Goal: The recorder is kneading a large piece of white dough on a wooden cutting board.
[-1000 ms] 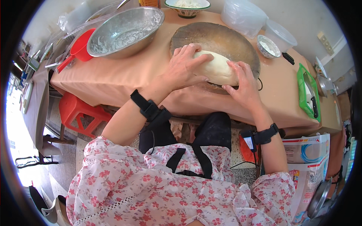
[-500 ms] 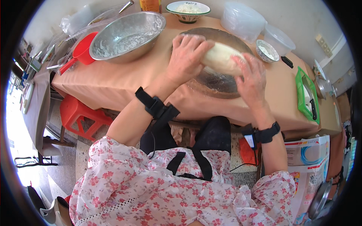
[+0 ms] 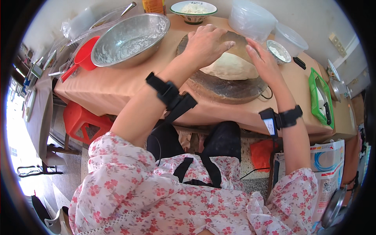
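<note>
A pale lump of dough (image 3: 231, 68) lies on a round dark wooden board (image 3: 235, 92) on the table. My left hand (image 3: 207, 44) is raised over the dough's upper left side, its fingers apart and nothing in them. At the dough's right end, my right hand (image 3: 263, 59) is lifted with its fingers stretched out, also holding nothing. My hands and wrists hide parts of the board's far and right edges.
A large floury metal basin (image 3: 133, 41) and a red scoop (image 3: 84, 56) stand at left. Beyond the board are a bowl of white shreds (image 3: 194, 9), plastic tubs (image 3: 252, 17) and a small bowl of flour (image 3: 279, 51). A green basket (image 3: 319, 94) holds a knife (image 3: 327, 112) at right.
Both hands have let go of the dough, which was held up above the board and now rests on it. The hands have drawn apart and opened.
</note>
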Action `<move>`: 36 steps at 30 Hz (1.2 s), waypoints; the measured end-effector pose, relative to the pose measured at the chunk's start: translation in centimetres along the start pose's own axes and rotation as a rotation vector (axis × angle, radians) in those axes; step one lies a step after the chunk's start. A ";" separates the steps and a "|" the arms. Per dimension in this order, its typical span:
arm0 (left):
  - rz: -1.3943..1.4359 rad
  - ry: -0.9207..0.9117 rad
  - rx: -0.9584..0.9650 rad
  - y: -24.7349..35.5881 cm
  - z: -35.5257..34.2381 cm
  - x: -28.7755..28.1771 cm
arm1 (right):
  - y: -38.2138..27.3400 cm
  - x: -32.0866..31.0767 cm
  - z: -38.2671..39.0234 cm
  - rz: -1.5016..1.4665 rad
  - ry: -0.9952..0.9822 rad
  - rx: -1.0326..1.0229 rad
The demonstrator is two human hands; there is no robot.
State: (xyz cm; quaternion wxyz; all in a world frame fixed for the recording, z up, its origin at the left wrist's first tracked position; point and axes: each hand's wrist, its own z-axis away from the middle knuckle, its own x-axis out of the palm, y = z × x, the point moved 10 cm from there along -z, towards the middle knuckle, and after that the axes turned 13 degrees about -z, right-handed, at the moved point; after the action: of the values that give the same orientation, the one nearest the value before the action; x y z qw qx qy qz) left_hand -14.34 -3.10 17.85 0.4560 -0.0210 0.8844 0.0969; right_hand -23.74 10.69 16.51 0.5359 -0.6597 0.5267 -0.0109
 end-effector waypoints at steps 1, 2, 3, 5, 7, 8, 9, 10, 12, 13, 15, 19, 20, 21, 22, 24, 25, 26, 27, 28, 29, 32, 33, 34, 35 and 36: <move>-0.018 -0.016 -0.023 0.2 -0.6 0.6 | 0.6 0.8 -0.9 -0.001 0.001 -0.001; -0.011 -0.019 -0.011 1.0 -0.6 1.9 | 2.3 1.4 -1.5 0.043 0.007 0.015; -0.070 -0.091 -0.048 0.8 0.1 3.7 | 2.5 2.5 -1.9 0.079 -0.001 0.023; -0.122 -0.168 -0.080 0.8 1.1 5.4 | 2.9 4.2 -0.3 0.154 -0.038 0.076; -0.172 -0.345 -0.138 1.0 3.0 6.2 | 3.4 5.0 1.5 0.226 -0.078 0.124; -0.183 -0.252 -0.102 1.5 3.6 5.5 | 2.4 4.8 2.3 0.195 -0.035 0.035; -0.184 -0.255 -0.105 1.3 4.8 5.9 | 1.5 4.8 3.2 0.161 0.005 -0.054; -0.143 -0.066 -0.024 2.1 5.9 4.7 | 1.7 5.4 4.3 0.159 0.003 -0.052; -0.100 0.127 0.058 3.4 8.1 3.1 | -0.6 5.3 7.0 0.297 0.139 -0.268; -0.129 0.228 0.092 4.2 9.2 2.2 | -0.8 5.4 7.9 0.301 0.140 -0.265; -0.164 0.324 0.117 4.7 10.8 1.4 | -2.5 5.7 10.1 0.428 0.224 -0.350; -0.136 0.307 0.155 4.9 11.7 1.9 | -2.7 6.2 11.2 0.478 0.222 -0.325; -0.132 0.309 0.146 4.9 11.8 1.9 | -2.5 6.5 11.3 0.483 0.218 -0.315; -0.127 0.307 0.143 4.8 11.9 2.0 | -2.4 6.6 11.3 0.488 0.213 -0.305; -0.126 0.315 0.137 4.7 12.0 2.0 | -2.4 6.6 11.3 0.491 0.207 -0.303; -0.123 0.318 0.120 4.4 12.2 2.1 | -2.4 6.7 11.2 0.483 0.212 -0.323; -0.117 0.313 0.129 4.5 12.2 2.3 | -2.3 6.8 11.3 0.482 0.203 -0.322; -0.115 0.311 0.138 4.6 12.1 2.3 | -2.2 6.7 11.3 0.486 0.196 -0.314; -0.117 0.309 0.131 4.5 12.0 2.3 | -2.0 6.7 11.3 0.489 0.189 -0.305; -0.117 0.323 0.138 4.7 12.0 2.2 | -2.0 6.6 11.2 0.486 0.182 -0.308; -0.116 0.330 0.145 4.8 12.2 2.2 | -1.9 6.5 11.3 0.500 0.188 -0.313; -0.111 0.327 0.141 4.7 11.9 2.3 | -2.2 6.6 11.2 0.504 0.191 -0.320; -0.108 0.327 0.145 4.7 11.9 2.4 | -2.3 6.5 11.2 0.497 0.194 -0.327; -0.103 0.318 0.138 4.7 12.1 2.4 | -2.3 6.4 11.2 0.501 0.197 -0.324; -0.100 0.309 0.131 4.6 12.2 2.4 | -2.2 6.5 11.3 0.494 0.191 -0.328; -0.098 0.311 0.135 4.7 12.2 2.4 | -2.3 6.6 11.3 0.488 0.186 -0.333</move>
State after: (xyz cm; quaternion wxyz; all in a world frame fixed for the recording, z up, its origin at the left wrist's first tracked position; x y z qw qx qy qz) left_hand -6.51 3.93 9.71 0.3183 -0.0483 0.9467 0.0106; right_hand -12.67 13.60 9.65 0.3570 -0.5884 0.7110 0.1444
